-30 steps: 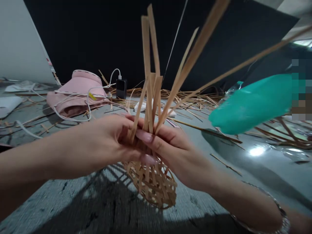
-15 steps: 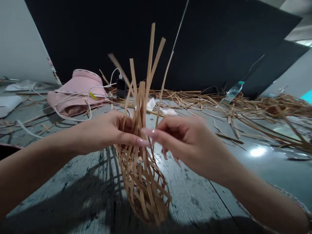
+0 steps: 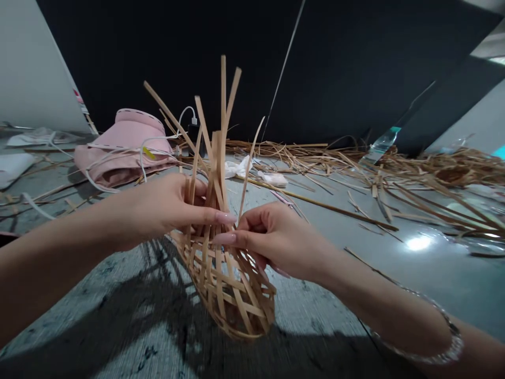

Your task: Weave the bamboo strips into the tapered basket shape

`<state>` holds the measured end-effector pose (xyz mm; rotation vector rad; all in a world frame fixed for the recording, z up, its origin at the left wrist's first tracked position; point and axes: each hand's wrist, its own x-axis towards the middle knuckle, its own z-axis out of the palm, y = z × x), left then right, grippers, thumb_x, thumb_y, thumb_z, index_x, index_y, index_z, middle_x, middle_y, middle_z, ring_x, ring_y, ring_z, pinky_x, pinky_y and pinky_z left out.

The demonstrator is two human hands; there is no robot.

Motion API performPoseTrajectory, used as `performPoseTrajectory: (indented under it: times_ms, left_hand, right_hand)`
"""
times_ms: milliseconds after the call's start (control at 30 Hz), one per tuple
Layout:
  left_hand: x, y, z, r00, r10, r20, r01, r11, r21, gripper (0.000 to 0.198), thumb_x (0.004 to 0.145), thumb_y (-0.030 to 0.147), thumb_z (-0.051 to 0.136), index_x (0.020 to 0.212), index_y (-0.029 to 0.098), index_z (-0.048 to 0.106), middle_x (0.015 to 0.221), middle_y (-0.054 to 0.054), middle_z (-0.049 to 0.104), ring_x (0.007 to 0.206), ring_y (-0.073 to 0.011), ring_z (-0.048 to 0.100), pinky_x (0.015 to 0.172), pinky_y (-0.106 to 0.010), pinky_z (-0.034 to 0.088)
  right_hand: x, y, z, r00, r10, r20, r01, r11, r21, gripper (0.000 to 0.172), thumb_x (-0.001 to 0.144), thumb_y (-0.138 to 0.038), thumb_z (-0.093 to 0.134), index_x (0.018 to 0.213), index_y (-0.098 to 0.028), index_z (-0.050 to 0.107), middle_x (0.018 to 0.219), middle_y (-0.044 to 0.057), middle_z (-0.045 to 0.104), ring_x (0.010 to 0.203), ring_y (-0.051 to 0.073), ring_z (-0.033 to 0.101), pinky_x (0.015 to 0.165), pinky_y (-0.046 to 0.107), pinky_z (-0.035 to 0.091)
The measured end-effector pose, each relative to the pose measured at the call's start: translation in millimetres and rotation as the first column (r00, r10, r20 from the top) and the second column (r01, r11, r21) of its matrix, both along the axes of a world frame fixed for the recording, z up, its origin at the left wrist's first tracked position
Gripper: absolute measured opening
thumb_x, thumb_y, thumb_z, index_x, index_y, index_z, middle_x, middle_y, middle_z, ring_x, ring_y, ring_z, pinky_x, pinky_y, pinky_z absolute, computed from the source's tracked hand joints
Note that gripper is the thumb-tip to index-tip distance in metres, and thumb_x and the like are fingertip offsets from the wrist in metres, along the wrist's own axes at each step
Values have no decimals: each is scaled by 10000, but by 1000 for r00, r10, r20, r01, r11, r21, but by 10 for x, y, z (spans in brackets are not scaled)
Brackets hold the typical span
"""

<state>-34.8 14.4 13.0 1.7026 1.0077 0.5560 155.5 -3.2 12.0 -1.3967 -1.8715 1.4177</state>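
A tan basket of flat woven strips (image 3: 232,295) stands tilted over the table, its open lattice widest at the lower end. Several long strip ends (image 3: 223,116) rise from its gathered neck. My left hand (image 3: 177,205) is closed round that bundle of strips, thumb lying across the front. Close beside it my right hand (image 3: 268,237) pinches at the neck's right side, thumb over the weave; a thin curved strip (image 3: 248,168) rises just above its fingers. Exactly what lies between the right fingertips is partly hidden.
A pink sun visor (image 3: 130,142) with a white cable lies at left. Many loose strips (image 3: 426,173) are heaped along the dark wall. Crumpled tissue (image 3: 236,167), a long thin rod (image 3: 331,204) and a plastic bottle (image 3: 382,145) lie behind the basket.
My right hand has moved left and down onto the basket's neck, its fingers now pressed there. The strip tops have shifted left and the basket's lower end has risen a little.
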Motion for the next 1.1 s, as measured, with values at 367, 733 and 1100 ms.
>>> performPoseTrajectory:
  times_ms: [367, 733, 1100]
  left_hand:
    - [-28, -35, 102, 1000, -7, 14, 5, 992, 129, 113, 725, 317, 764, 728, 204, 772, 711, 7, 753, 682, -127, 652, 596, -140, 487]
    - [-48, -56, 134, 1000, -21, 11, 19, 979, 202, 139, 765, 336, 737, 783, 199, 749, 828, 1, 757, 815, -182, 691, 704, -194, 527]
    - [5, -72, 76, 999, 45, 0, -44, 987, 157, 153, 793, 370, 715, 816, 225, 758, 804, 32, 761, 775, -132, 674, 690, -157, 498]
  right_hand:
    - [-4, 52, -116, 957, 122, -263, -120, 992, 23, 331, 687, -388, 787, 547, -177, 574, 379, -96, 410, 332, 35, 289, 341, 210, 169]
    - [-34, -12, -230, 903, 82, -421, -3, 983, 185, 243, 781, -287, 660, 622, -183, 509, 527, -78, 440, 464, 54, 337, 419, 211, 228]
    - [-40, -39, -291, 952, 75, -295, 67, 893, 444, 251, 829, -279, 621, 638, -187, 485, 568, -60, 443, 535, 82, 386, 495, 234, 306]
